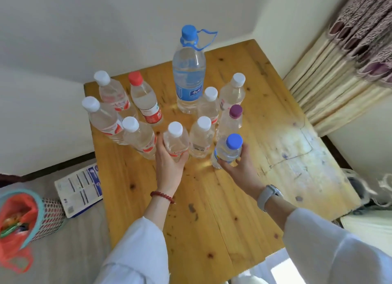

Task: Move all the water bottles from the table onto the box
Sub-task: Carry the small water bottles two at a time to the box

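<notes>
Several clear water bottles stand clustered on a wooden table (212, 199). My left hand (169, 165) wraps around a white-capped bottle (175, 139) at the front of the cluster. My right hand (239, 165) grips a small blue-capped bottle (229, 149) to its right. Both bottles stand upright at table level. Behind them rise a tall blue-capped bottle with a carry loop (188, 71), a red-capped bottle (144, 99), a purple-capped bottle (232, 120) and several white-capped ones. A flat printed box (79, 190) lies on the floor left of the table.
A mesh bin (25, 218) lined with an orange bag stands on the floor at the far left, beside the box. Walls close in behind the table. Curtains (350, 57) hang at the right, and a white object (356, 184) sits low by the table's right edge.
</notes>
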The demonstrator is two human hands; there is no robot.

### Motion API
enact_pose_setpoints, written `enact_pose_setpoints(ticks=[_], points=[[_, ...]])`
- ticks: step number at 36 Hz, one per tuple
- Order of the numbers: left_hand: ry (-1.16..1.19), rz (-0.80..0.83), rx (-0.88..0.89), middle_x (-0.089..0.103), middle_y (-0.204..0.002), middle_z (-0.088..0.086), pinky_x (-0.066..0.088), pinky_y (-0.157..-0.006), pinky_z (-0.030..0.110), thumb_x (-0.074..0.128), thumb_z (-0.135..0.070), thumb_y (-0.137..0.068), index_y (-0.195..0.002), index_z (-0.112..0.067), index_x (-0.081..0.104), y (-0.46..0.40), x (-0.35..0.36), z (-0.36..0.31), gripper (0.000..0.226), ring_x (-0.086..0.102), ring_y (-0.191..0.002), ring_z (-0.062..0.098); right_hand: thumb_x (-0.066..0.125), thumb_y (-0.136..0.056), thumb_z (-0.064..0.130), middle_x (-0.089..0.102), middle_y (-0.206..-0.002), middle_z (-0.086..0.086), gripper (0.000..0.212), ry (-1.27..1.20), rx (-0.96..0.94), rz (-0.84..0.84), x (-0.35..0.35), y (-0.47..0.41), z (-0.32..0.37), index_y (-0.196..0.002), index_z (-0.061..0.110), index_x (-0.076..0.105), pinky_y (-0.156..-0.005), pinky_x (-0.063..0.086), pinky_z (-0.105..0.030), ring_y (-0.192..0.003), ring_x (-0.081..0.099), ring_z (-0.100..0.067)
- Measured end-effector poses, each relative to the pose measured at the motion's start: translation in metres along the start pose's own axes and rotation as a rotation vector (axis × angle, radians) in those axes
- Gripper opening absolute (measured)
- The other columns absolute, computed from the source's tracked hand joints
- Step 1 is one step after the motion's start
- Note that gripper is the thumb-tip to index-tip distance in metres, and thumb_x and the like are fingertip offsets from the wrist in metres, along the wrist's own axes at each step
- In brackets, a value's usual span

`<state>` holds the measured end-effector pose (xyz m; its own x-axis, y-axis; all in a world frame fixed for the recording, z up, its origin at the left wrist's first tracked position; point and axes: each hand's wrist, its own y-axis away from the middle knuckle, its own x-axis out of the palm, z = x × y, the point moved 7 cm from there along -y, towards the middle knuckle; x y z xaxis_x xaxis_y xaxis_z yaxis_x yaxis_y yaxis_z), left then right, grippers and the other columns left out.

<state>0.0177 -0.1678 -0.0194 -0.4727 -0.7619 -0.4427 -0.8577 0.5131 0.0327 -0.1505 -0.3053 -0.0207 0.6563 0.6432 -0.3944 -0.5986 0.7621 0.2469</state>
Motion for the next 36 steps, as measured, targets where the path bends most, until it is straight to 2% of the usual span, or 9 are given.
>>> enact_pose_setpoints(ticks=[7,11,16,19,22,26,29,32,36], points=[[-0.072,-0.019,0.075,0.05,-0.117,-0.003,0.047,-0.09,0.038,0.082,-0.031,-0.064,-0.121,-0.019,0.039,-0.004,-0.009,0.003,0.072,0.048,-0.108,0.017,0.07,-0.077,0.031,0.053,-0.121,0.007,0.064,0.003,-0.016,0.0,-0.002,0.0,-0.003,-0.127,0.018,0.033,-0.09,0.041,-0.02,-0.112,0.053,-0.009],[-0.096,-0.029,0.171,0.047,-0.112,-0.012,0.039,-0.089,0.023,0.083,-0.03,-0.064,-0.12,-0.021,0.044,0.021,-0.014,-0.009,0.069,0.043,-0.105,0.006,0.07,-0.078,0.029,0.056,-0.115,0.012,0.06,-0.034,0.015,-0.018,-0.009,0.013,-0.01,-0.126,0.019,0.037,-0.093,0.045,-0.024,-0.107,0.056,-0.006],[-0.066,0.031,0.194,0.046,-0.116,-0.006,0.033,-0.083,-0.001,0.08,-0.031,-0.064,-0.122,-0.02,0.044,0.059,-0.009,-0.019,0.07,0.044,-0.107,0.006,0.072,-0.075,0.03,0.059,-0.114,0.01,0.057,-0.095,0.063,-0.034,-0.029,0.051,-0.027,-0.122,0.022,0.04,-0.093,0.048,-0.03,-0.11,0.057,-0.011],[-0.074,0.139,0.236,0.048,-0.118,0.002,0.038,-0.083,0.004,0.079,-0.039,-0.063,-0.124,-0.015,0.044,0.083,0.005,-0.028,0.074,0.048,-0.109,0.014,0.072,-0.074,0.03,0.058,-0.115,0.007,0.054,-0.165,0.084,-0.102,-0.051,0.083,-0.039,-0.119,0.027,0.041,-0.089,0.05,-0.032,-0.108,0.059,-0.012],[-0.069,0.239,0.281,0.05,-0.114,0.003,0.035,-0.082,0.001,0.069,-0.052,-0.064,-0.126,-0.013,0.043,0.115,0.027,-0.045,0.078,0.046,-0.103,0.004,0.071,-0.077,0.019,0.061,-0.107,0.006,0.046,-0.223,0.092,-0.201,-0.081,0.123,-0.053,-0.113,0.027,0.043,-0.084,0.052,-0.03,-0.099,0.063,-0.011],[-0.024,0.39,0.298,0.056,-0.105,-0.011,0.048,-0.077,0.021,0.065,-0.056,-0.063,-0.12,-0.023,0.042,0.174,0.073,-0.073,0.07,0.058,-0.096,0.012,0.068,-0.081,0.012,0.061,-0.101,0.011,0.04,-0.236,0.091,-0.329,-0.131,0.192,-0.075,-0.105,0.033,0.044,-0.076,0.051,-0.016,-0.087,0.063,0.001],[-0.024,0.505,0.351,0.057,-0.093,-0.022,0.044,-0.063,0.015,0.063,-0.06,-0.06,-0.113,-0.038,0.039,0.23,0.114,-0.099,0.062,0.059,-0.082,0.008,0.069,-0.08,0.012,0.062,-0.102,0.008,0.04,-0.237,0.119,-0.425,-0.171,0.255,-0.106,-0.11,0.025,0.047,-0.075,0.049,-0.014,-0.086,0.062,0.005],[-0.033,0.638,0.391,0.06,-0.097,-0.011,0.047,-0.066,0.027,0.069,-0.057,-0.062,-0.119,-0.031,0.04,0.292,0.155,-0.121,0.069,0.062,-0.086,0.018,0.07,-0.079,0.015,0.061,-0.092,0.014,0.037,-0.204,0.171,-0.518,-0.207,0.324,-0.138,-0.106,0.022,0.046,-0.072,0.045,-0.011,-0.079,0.06,0.011],[-0.052,0.814,0.485,0.064,-0.104,0.0,0.052,-0.074,0.04,0.058,-0.065,-0.057,-0.123,-0.031,0.04,0.403,0.213,-0.153,0.077,0.063,-0.09,0.027,0.071,-0.078,0.026,0.06,-0.083,0.016,0.033,-0.142,0.287,-0.681,-0.261,0.441,-0.185,-0.097,0.029,0.044,-0.063,0.041,-0.008,-0.072,0.059,0.01]])
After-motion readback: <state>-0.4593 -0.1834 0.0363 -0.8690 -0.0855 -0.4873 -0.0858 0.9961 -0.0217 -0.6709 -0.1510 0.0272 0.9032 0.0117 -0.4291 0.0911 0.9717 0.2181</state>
